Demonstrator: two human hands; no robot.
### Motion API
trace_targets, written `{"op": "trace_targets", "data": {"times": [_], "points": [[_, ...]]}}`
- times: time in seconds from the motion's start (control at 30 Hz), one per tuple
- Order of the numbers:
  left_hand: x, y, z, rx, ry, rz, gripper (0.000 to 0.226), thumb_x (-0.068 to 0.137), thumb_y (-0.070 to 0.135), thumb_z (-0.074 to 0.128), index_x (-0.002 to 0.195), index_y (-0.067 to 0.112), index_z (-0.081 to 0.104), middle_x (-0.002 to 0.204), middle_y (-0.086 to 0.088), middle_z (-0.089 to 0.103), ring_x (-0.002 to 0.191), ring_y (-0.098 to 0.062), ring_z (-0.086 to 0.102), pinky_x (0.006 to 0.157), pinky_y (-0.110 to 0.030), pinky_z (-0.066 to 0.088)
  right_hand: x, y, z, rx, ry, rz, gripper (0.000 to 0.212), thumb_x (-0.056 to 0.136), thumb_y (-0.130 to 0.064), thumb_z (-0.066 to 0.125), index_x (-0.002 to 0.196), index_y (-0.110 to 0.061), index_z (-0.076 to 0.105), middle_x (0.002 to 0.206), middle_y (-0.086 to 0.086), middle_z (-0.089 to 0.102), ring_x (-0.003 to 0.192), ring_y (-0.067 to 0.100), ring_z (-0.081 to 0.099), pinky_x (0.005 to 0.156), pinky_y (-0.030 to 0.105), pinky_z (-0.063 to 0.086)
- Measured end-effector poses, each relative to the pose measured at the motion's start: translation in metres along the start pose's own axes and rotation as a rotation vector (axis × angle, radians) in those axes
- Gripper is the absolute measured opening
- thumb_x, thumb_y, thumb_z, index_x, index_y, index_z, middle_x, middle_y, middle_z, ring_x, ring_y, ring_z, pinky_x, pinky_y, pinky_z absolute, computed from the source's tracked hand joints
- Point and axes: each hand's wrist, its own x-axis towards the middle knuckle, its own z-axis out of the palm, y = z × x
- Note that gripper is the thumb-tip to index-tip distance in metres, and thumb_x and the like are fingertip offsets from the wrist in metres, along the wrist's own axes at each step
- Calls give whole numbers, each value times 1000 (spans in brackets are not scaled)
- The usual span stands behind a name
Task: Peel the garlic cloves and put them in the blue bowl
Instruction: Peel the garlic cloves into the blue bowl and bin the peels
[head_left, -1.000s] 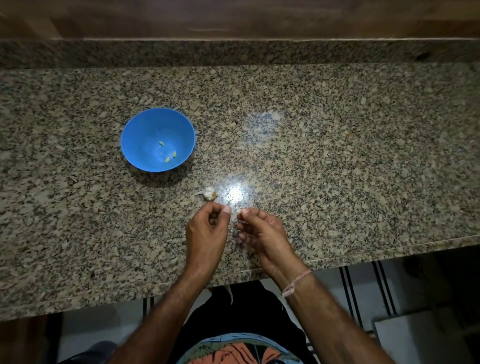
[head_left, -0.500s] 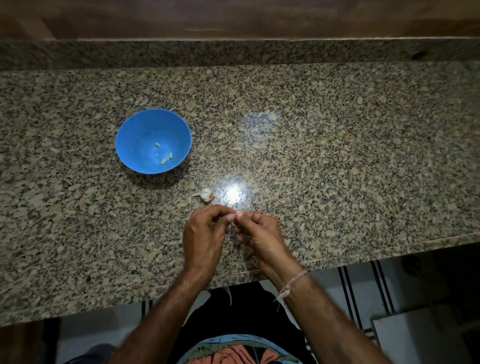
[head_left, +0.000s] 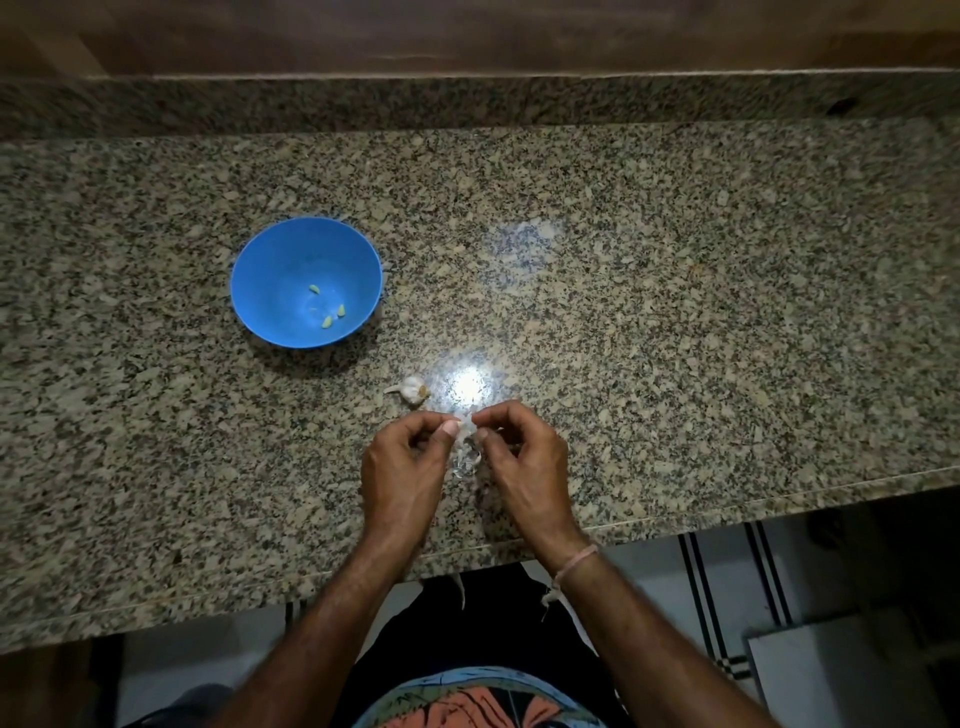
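Bowl (head_left: 270, 291): up-left of the hands, three peeled cloves (head_left: 326, 322) inside.
Bulb (head_left: 412, 389): just beyond the left hand.
Left hand (head_left: 405, 467): fingers curled, pinching a clove (head_left: 466, 428).
Right hand (head_left: 524, 460): pinching the same clove, fingertips meeting the left's.

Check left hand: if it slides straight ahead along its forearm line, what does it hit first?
Likely the garlic bulb, lying on the countertop just beyond the left hand. The hand's height is unclear, so it might pass over.
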Motion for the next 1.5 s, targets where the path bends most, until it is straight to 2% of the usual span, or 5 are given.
{"op": "trace_targets", "data": {"times": [0.33,0.77,1.03,1.23,1.5], "points": [[24,-44,-43,368,177,129,10,94,25,75,103,30,71,102,16,67,95,-15,63,76,-44,58,-9,25,-16,-671,-151,-114,97,82,-66,69,157,-13,37,139,5,37,122,9,26,102,25,34],[-46,-33,-12,267,276,91,20,98,18,70,114,29,65,114,13,59,91,-2,62,70,-27,52,23,24,14,-465,-340,-422,20,93,0,70,96,-19,65,100,-9,55,94,17,55,74,36,54],[-46,-17,22,-360,275,-321,7,102,28,68,106,27,73,97,3,75,92,-13,71,76,-31,57,38,10,10,-730,-479,-547,19,91,-6,61,85,-22,52,86,-1,54,82,18,43,64,34,29],[-33,11,46,-1103,251,-519,30,112,27,46,113,8,69,106,-11,78,99,-20,75,81,-29,60,41,-12,-11,-197,-579,-79,14,93,-4,73,88,-16,72,84,0,76,81,17,74,73,30,62],[-20,23,60,-1468,316,-698,39,111,38,44,89,12,63,82,-7,65,67,-14,59,61,-23,53,29,-38,-35,-81,-622,-209,13,91,3,75,96,-9,78,95,-2,79,85,10,77,75,27,63]]}}
